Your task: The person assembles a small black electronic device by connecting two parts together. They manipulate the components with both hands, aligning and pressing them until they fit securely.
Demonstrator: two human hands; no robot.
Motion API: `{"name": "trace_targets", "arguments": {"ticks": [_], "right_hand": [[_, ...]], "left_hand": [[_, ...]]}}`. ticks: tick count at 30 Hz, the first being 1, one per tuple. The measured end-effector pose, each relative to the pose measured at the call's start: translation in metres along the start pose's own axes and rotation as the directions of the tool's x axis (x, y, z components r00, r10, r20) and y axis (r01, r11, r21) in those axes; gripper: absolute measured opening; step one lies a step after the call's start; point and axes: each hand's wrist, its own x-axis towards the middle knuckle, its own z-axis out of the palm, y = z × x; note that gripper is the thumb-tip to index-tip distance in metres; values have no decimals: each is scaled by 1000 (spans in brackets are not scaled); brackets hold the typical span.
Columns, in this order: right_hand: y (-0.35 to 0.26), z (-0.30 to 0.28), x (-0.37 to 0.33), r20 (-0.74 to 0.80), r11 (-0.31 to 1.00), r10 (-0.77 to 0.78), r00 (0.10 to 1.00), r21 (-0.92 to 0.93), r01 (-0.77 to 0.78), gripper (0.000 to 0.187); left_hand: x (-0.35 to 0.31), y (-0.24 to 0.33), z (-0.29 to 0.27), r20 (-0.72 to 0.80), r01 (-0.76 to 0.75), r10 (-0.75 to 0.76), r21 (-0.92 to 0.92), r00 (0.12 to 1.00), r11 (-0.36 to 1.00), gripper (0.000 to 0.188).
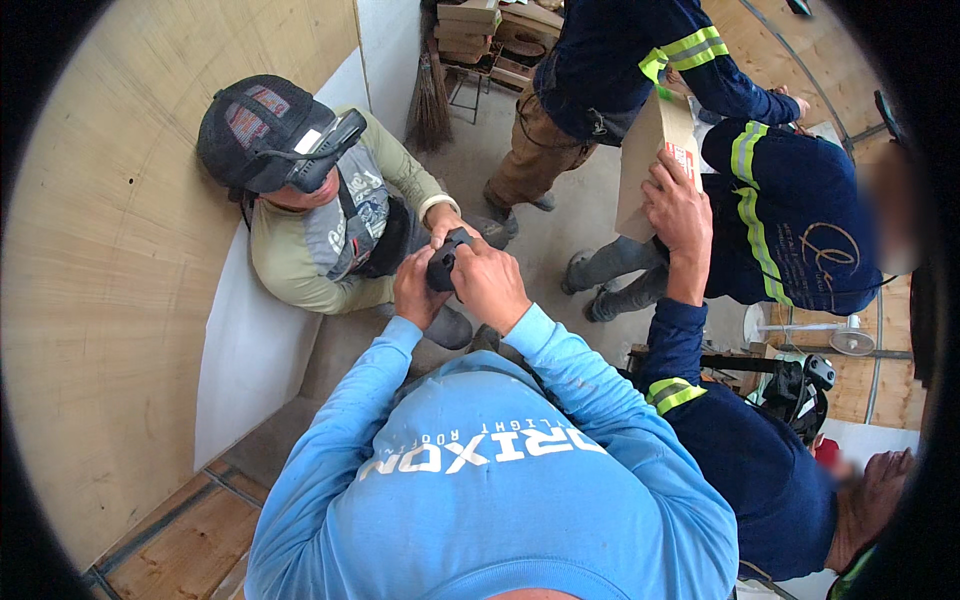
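Observation:
My left hand point(418, 292) and my right hand point(490, 282) both grip a small black device point(444, 262) in front of my chest. My light blue sleeves run up to it from the lower edge. A co-worker in a black cap point(255, 130) with a head-mounted camera sits below me, and that person's hand point(442, 216) touches the top of the same device. Most of the device is hidden by the fingers around it.
A curved plywood wall point(120, 250) and a white panel point(250, 350) stand at the left. On the right, a person in navy with yellow stripes holds up a cardboard box point(650, 150); another stands behind. A broom point(430, 95), stacked boxes point(470, 30) and a small fan point(850, 340) are nearby.

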Motion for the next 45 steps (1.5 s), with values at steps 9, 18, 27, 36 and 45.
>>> {"name": "trace_targets", "arguments": {"ticks": [9, 18, 27, 36, 45], "right_hand": [[12, -7, 4, 81, 958, -63, 995, 285, 37, 13], [2, -13, -17, -9, 894, 173, 985, 422, -153, 15], [6, -7, -36, -39, 894, 195, 980, 418, -162, 14], [17, 6, -35, -90, 918, 115, 989, 389, -72, 9], [14, 7, -30, -114, 945, -58, 992, 314, 91, 9]], "left_hand": [[-4, 0, -5, 22, 38, -37, -15, 999, 999, 84], [-2, 7, -11, 22, 19, -19, -9, 1000, 1000, 85], [-16, -8, -2, 61, -13, 15, -38, 998, 999, 86], [-16, -8, -1, 100, -17, 18, -15, 995, 1000, 82], [-17, -12, -5, 103, -12, 14, -16, 995, 1000, 83]]}}
